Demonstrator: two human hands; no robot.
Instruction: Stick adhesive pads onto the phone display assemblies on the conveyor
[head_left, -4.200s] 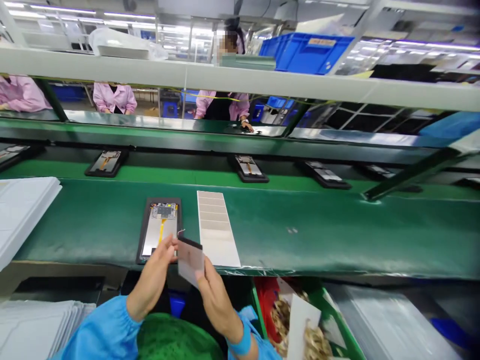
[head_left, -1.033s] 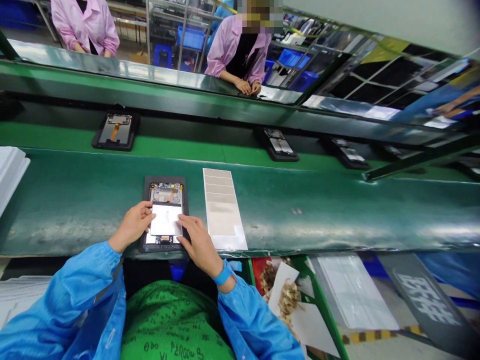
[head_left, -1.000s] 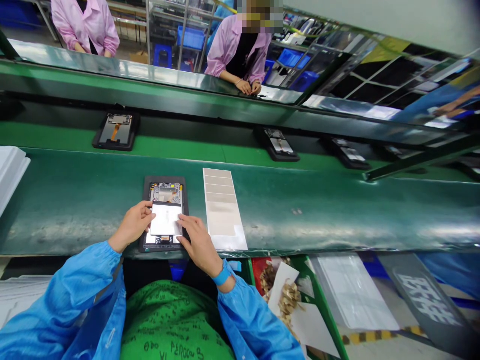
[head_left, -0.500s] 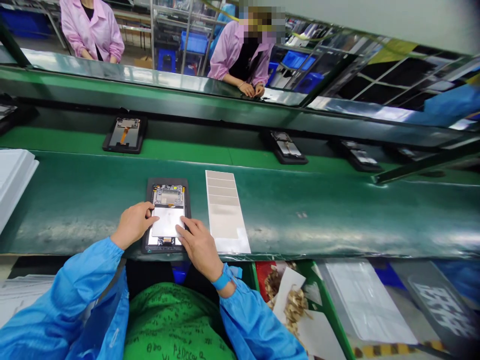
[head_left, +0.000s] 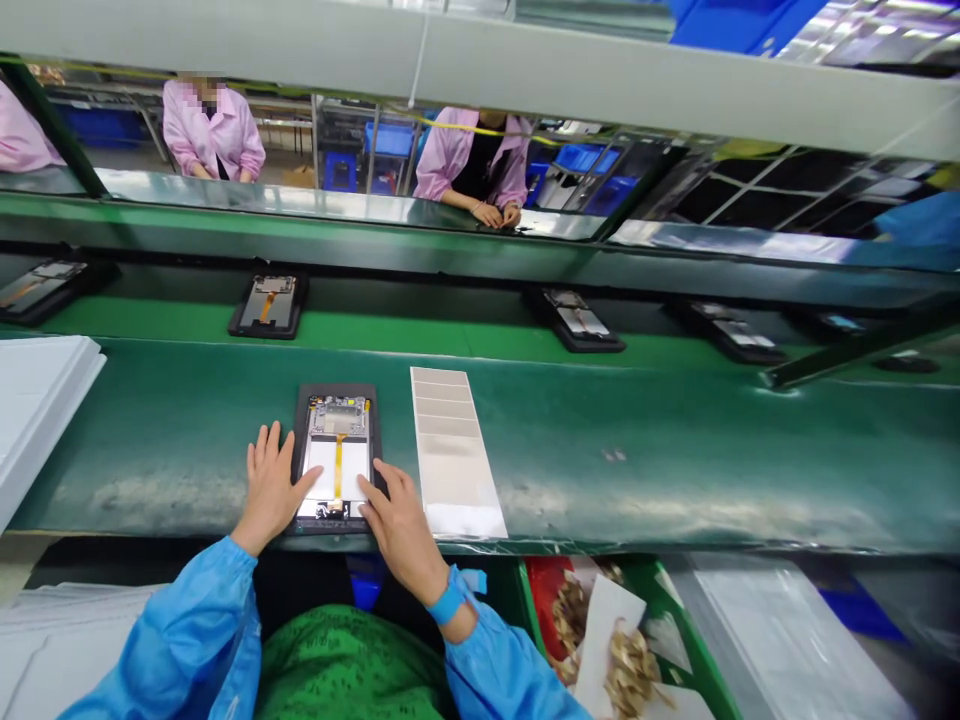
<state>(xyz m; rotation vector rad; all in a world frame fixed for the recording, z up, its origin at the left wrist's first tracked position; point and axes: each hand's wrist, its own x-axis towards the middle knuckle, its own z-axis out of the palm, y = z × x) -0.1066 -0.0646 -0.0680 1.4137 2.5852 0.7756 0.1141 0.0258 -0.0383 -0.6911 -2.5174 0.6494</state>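
Head view: an opened tablet-like device (head_left: 330, 418) lay in a dark holder (head_left: 337, 389) close to the front edge of the worktop (head_left: 675, 465). Its yellow ribbon (head_left: 339, 470) ran down over a white panel (head_left: 357, 460). The left grip (head_left: 270, 490) was spread wide and held nothing, its thumb over the panel's left side; the right grip (head_left: 405, 530) was loosely parted, fingertips at the panel's right side, with no clear hold. Uneven pressing from one side could have skewed or bent the panel, and a fingertip sliding inward might have snagged the ribbon, straining its lower end. A careless tug toward the body could have tipped the holder off the edge.
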